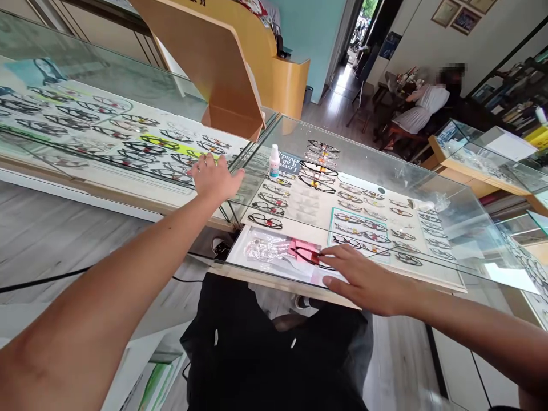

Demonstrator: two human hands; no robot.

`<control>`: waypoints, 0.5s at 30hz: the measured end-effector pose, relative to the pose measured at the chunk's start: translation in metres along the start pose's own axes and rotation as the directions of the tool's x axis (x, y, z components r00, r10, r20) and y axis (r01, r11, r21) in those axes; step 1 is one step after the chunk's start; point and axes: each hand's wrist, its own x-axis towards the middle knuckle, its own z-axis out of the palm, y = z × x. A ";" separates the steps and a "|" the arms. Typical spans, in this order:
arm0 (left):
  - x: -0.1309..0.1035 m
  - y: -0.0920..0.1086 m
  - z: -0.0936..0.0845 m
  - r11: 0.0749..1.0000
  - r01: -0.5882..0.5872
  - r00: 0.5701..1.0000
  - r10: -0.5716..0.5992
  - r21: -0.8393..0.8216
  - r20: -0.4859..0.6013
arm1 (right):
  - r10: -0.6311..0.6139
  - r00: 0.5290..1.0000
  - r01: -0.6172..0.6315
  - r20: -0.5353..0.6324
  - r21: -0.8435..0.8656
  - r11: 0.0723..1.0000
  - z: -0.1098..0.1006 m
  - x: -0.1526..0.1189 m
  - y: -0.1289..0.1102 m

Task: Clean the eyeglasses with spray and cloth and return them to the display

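My left hand (217, 178) lies with spread fingers at the edge of the left glass display case (85, 165), holding nothing. Near the front edge of the other glass case (406, 154), my right hand (363, 279) is stretched out with fingers apart. Its fingertips are at the right end of a pair of dark-framed eyeglasses (305, 254) with a red tag; whether they touch it I cannot tell. Around the eyeglasses show a pink card (299, 246) and a clear plastic packet (263, 250). A small white spray bottle (274, 162) stands farther back, between my hands.
An open cardboard box (214, 63) stands on the left case, its flap raised. Rows of eyeglasses (362, 225) fill both cases. Another display case (492, 154) is at right. A person (423, 108) sits at a table in the back. A dark cable (47, 279) runs at left.
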 end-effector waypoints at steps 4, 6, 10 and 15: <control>0.001 -0.001 0.001 1.000 0.009 1.000 -0.009 -0.013 0.011 | 0.115 0.989 -0.115 0.090 -0.003 0.993 0.039 0.027 0.026; 0.001 -0.002 0.001 1.000 0.006 1.000 -0.005 -0.023 0.012 | 0.163 0.985 -0.159 0.062 -0.067 0.985 0.057 0.052 0.045; -0.002 0.000 -0.003 0.999 0.003 1.000 -0.004 -0.053 -0.009 | 0.284 0.949 -0.312 -0.136 -0.277 0.909 0.089 0.115 0.090; -0.003 0.002 -0.008 0.999 0.007 1.000 -0.007 -0.045 -0.013 | 0.284 0.873 -0.444 -0.395 -0.406 0.799 0.104 0.205 0.152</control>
